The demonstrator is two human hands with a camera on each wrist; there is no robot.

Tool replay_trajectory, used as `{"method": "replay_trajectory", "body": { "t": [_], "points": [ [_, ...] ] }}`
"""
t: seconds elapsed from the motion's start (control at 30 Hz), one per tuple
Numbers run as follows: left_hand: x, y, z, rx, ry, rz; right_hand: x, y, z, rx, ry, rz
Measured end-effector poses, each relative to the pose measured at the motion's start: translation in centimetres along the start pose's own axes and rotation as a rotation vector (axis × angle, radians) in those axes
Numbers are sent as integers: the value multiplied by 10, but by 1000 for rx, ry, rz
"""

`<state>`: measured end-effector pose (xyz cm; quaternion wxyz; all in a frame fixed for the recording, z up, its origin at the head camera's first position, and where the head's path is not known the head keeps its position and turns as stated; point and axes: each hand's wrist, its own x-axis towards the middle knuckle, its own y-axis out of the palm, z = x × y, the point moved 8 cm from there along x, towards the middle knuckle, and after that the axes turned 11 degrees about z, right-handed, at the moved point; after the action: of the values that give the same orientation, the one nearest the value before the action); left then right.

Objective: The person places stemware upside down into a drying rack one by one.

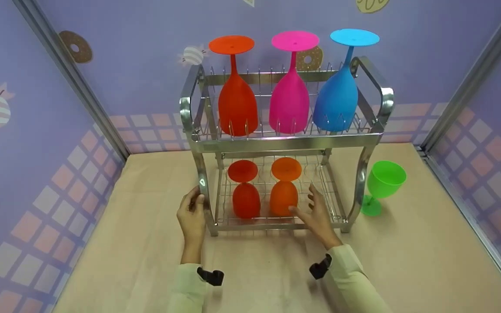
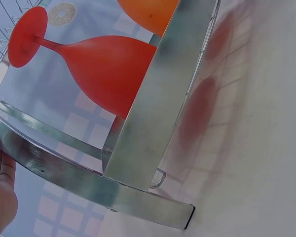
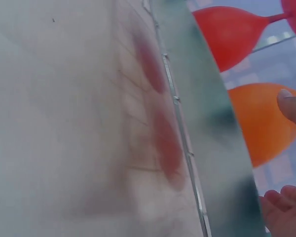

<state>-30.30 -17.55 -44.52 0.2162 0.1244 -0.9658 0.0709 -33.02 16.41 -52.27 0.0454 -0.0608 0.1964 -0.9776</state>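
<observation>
A two-tier metal rack (image 1: 285, 142) stands in front of me. My left hand (image 1: 192, 217) holds its left front post, which also shows beside that hand (image 2: 2, 197) in the left wrist view. My right hand (image 1: 318, 217) is at the lower tier, fingers spread and thumb near an upside-down orange goblet (image 1: 284, 200); it grips nothing. In the right wrist view the thumb overlaps the orange goblet (image 3: 261, 121); contact is unclear. Left of it a red goblet (image 1: 246, 201) stands upside down on the same tier.
On the upper tier, orange-red (image 1: 238, 104), pink (image 1: 289, 104) and blue (image 1: 336, 102) goblets stand upside down. A green goblet (image 1: 386, 179) stands upright on the table (image 1: 146, 261), right of the rack. Patterned walls (image 1: 146, 56) enclose the back and sides.
</observation>
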Motion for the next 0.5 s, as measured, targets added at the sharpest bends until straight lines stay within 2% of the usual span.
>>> {"method": "replay_trajectory", "body": {
  "t": [0.07, 0.27, 0.33, 0.4, 0.5],
  "points": [
    [0, 0, 0, -8, 3, -4, -7, -6, 5, 32, -4, -7],
    [0, 0, 1, -10, 8, 2, -31, -30, 42, 139, -56, -29],
    [0, 0, 1, -15, 6, 0, -35, -38, 46, 160, -87, -50],
    [0, 0, 1, -11, 3, -1, -41, -48, 51, 156, -125, -89],
    [-1, 0, 2, -12, -7, -1, -52, -66, 62, 114, -229, -183]
  ]
}}
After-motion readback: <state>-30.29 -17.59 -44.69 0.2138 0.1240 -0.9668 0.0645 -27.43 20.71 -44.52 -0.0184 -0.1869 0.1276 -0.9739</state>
